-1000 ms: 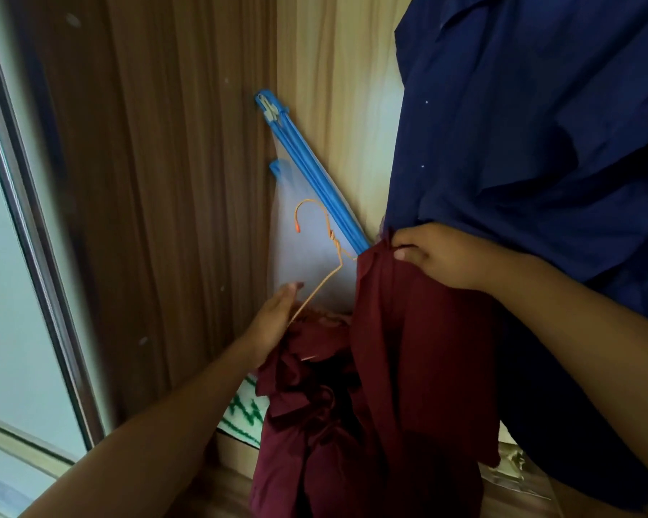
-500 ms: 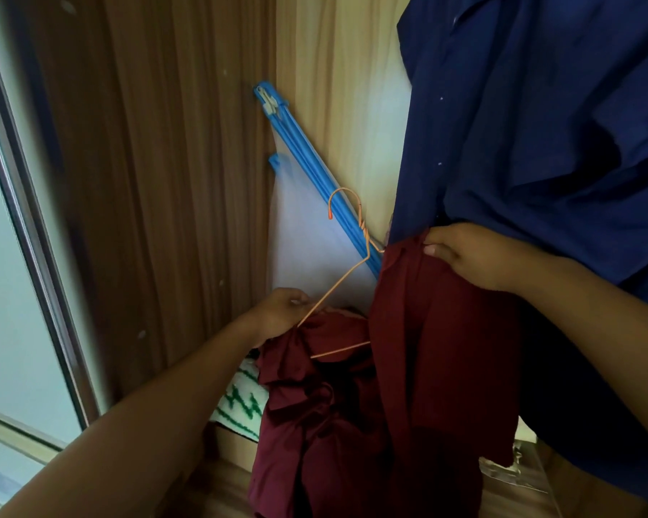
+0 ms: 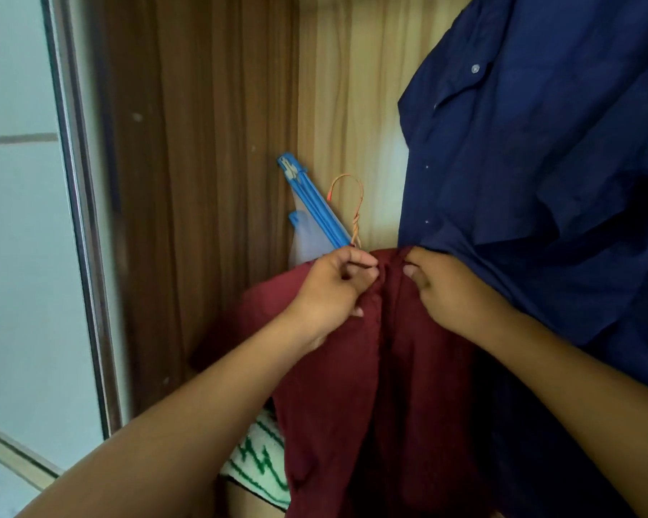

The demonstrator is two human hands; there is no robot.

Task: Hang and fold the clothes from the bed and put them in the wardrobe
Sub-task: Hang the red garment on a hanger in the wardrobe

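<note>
A dark red garment (image 3: 356, 386) hangs on an orange wire hanger (image 3: 354, 211) inside the wooden wardrobe (image 3: 210, 181). Only the hanger's hook and twisted neck show above the cloth. My left hand (image 3: 333, 289) pinches the red cloth at its top edge, just below the hanger's neck. My right hand (image 3: 442, 286) grips the same top edge a little to the right. Both hands are close together at the garment's collar. A navy blue shirt (image 3: 547, 188) hangs at the right and partly covers my right hand's far side.
A blue folded plastic item (image 3: 315, 207) leans in the wardrobe's back corner behind the hanger. A white cloth with green zigzags (image 3: 262, 465) lies low in the wardrobe. The wardrobe's sliding door frame (image 3: 79, 218) stands at the left.
The red garment has been spread over the hanger and raised. My left hand moved up from the bunched cloth to the collar, close to my right hand.
</note>
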